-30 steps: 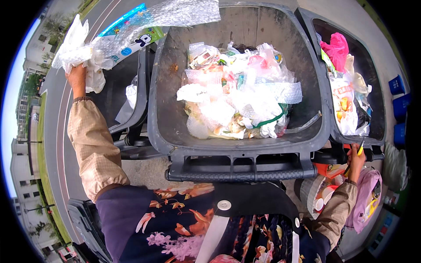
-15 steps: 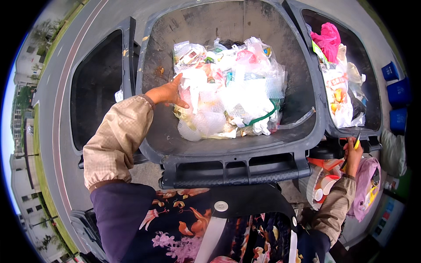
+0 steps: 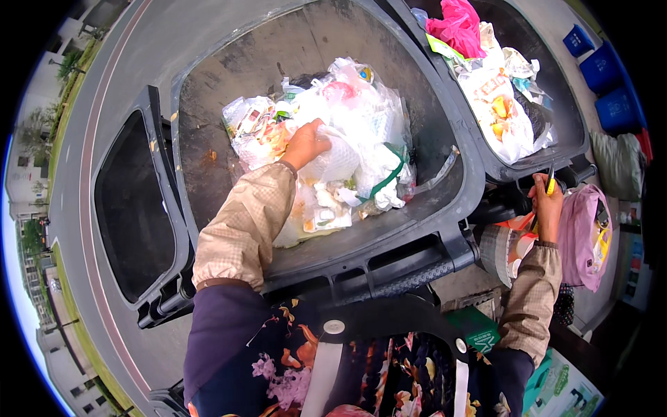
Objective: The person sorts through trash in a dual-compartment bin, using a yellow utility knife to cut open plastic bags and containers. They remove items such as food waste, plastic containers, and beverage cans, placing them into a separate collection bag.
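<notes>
My left hand (image 3: pixel 306 144) is inside the middle grey bin (image 3: pixel 229 62), its fingers closed on a piece of clear bubble wrap (image 3: pixel 335 158) on top of the rubbish. Around it lie white plastic bags (image 3: pixel 344 94), crumpled white paper (image 3: pixel 389 197) and a green strap (image 3: pixel 386 177). Off to the right, my right hand (image 3: pixel 547 205) is closed around a slim black-and-yellow tool (image 3: pixel 551 186), whose kind I cannot make out. Its dark tip points up beside the right bin's front edge.
The right bin (image 3: pixel 556 76) holds a bright pink bag (image 3: pixel 458 28) and white bags. To the left stands another dark bin (image 3: pixel 135 208). A pink bag (image 3: pixel 586 236) and a container (image 3: pixel 499 250) sit by my right arm, with blue bins (image 3: pixel 615 73) beyond.
My left hand has moved right and inward from the pile's left side and closed on the bubble wrap, which has shifted upward. The view has turned; my right hand still grips the tool.
</notes>
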Demonstrator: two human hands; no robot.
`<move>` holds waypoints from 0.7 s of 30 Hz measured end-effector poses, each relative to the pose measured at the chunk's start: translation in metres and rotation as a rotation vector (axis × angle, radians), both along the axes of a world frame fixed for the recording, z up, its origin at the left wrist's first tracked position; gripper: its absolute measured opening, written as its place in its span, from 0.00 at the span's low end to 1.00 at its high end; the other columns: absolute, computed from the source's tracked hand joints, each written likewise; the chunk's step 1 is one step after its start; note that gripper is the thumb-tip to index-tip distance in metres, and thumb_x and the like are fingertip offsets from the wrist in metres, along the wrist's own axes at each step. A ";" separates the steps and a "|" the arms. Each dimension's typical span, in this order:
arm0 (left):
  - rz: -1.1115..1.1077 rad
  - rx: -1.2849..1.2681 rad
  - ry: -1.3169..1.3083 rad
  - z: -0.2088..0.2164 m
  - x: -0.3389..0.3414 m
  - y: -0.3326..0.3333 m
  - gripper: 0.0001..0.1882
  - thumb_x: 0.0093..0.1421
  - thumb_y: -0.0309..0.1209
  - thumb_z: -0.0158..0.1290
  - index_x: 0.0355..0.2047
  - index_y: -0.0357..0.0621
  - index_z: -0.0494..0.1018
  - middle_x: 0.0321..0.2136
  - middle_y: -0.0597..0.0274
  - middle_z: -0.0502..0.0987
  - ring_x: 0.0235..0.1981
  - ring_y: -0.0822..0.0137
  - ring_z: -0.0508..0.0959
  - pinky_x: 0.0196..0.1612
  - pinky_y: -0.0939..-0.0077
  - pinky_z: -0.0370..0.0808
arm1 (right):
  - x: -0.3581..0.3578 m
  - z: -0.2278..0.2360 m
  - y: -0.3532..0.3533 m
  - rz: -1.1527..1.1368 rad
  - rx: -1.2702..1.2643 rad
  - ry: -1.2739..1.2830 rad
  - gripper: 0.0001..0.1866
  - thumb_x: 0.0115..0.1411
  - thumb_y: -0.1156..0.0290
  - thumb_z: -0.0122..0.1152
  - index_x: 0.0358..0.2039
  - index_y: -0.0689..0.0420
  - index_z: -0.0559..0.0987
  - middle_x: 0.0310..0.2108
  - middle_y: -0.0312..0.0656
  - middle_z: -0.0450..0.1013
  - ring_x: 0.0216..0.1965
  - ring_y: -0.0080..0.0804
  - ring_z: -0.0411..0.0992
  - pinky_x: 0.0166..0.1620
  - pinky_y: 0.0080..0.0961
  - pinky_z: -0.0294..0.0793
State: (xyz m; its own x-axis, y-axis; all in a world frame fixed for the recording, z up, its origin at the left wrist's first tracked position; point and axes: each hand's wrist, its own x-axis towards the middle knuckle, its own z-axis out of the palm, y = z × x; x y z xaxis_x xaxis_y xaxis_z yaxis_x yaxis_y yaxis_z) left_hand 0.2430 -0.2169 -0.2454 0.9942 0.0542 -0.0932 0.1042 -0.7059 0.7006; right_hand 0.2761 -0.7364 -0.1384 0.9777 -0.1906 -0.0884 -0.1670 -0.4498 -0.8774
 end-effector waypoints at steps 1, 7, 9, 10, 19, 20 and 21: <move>0.063 0.235 -0.032 0.010 0.014 -0.006 0.23 0.43 0.35 0.56 0.41 0.46 0.66 0.33 0.45 0.71 0.37 0.51 0.72 0.39 0.64 0.69 | 0.000 0.001 0.001 -0.014 -0.005 0.004 0.08 0.57 0.66 0.53 0.30 0.57 0.72 0.12 0.31 0.65 0.09 0.13 0.55 0.11 0.12 0.50; -0.059 0.678 0.075 -0.029 0.035 -0.075 0.33 0.45 0.39 0.55 0.52 0.56 0.56 0.46 0.43 0.61 0.45 0.38 0.65 0.38 0.46 0.64 | -0.001 0.007 0.006 -0.042 -0.022 0.017 0.07 0.57 0.66 0.53 0.31 0.57 0.73 0.13 0.31 0.65 0.09 0.12 0.56 0.12 0.12 0.51; -0.034 0.652 0.234 -0.026 0.021 -0.098 0.45 0.40 0.47 0.59 0.57 0.59 0.49 0.53 0.37 0.50 0.51 0.30 0.52 0.40 0.44 0.63 | -0.002 0.007 0.007 -0.036 -0.029 0.009 0.07 0.57 0.66 0.53 0.31 0.57 0.73 0.13 0.31 0.65 0.10 0.13 0.56 0.12 0.12 0.51; -0.018 0.641 0.316 -0.020 0.014 -0.105 0.51 0.37 0.52 0.61 0.59 0.60 0.46 0.56 0.35 0.44 0.55 0.26 0.46 0.41 0.43 0.62 | -0.003 0.007 0.007 -0.046 -0.024 0.009 0.07 0.57 0.66 0.53 0.31 0.57 0.73 0.13 0.31 0.65 0.10 0.12 0.56 0.12 0.12 0.51; -0.010 0.597 0.419 -0.034 0.005 -0.110 0.57 0.24 0.52 0.67 0.57 0.58 0.52 0.60 0.41 0.33 0.53 0.21 0.41 0.36 0.47 0.68 | -0.001 0.002 0.001 -0.060 -0.015 0.026 0.08 0.57 0.66 0.53 0.31 0.56 0.74 0.13 0.31 0.65 0.10 0.12 0.55 0.12 0.11 0.51; -0.019 0.571 0.356 -0.048 0.013 -0.097 0.53 0.25 0.50 0.67 0.55 0.56 0.56 0.60 0.42 0.35 0.52 0.22 0.44 0.37 0.49 0.69 | -0.001 0.003 -0.001 -0.061 -0.007 0.026 0.08 0.57 0.66 0.53 0.31 0.56 0.74 0.13 0.31 0.65 0.10 0.12 0.55 0.12 0.11 0.51; 0.007 0.468 0.369 -0.052 0.023 -0.078 0.47 0.28 0.45 0.66 0.51 0.54 0.61 0.58 0.43 0.44 0.52 0.29 0.52 0.38 0.52 0.69 | -0.001 0.003 -0.002 -0.052 -0.019 0.031 0.07 0.57 0.66 0.53 0.31 0.56 0.74 0.14 0.30 0.65 0.10 0.12 0.55 0.12 0.10 0.51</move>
State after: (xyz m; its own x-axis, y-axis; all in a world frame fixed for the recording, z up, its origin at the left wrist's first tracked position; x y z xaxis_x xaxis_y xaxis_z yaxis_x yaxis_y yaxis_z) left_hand 0.2657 -0.2944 -0.2975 0.9002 0.1791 -0.3970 0.2870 -0.9295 0.2316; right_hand 0.2751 -0.7388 -0.1349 0.9633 -0.2428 -0.1144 -0.2175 -0.4566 -0.8627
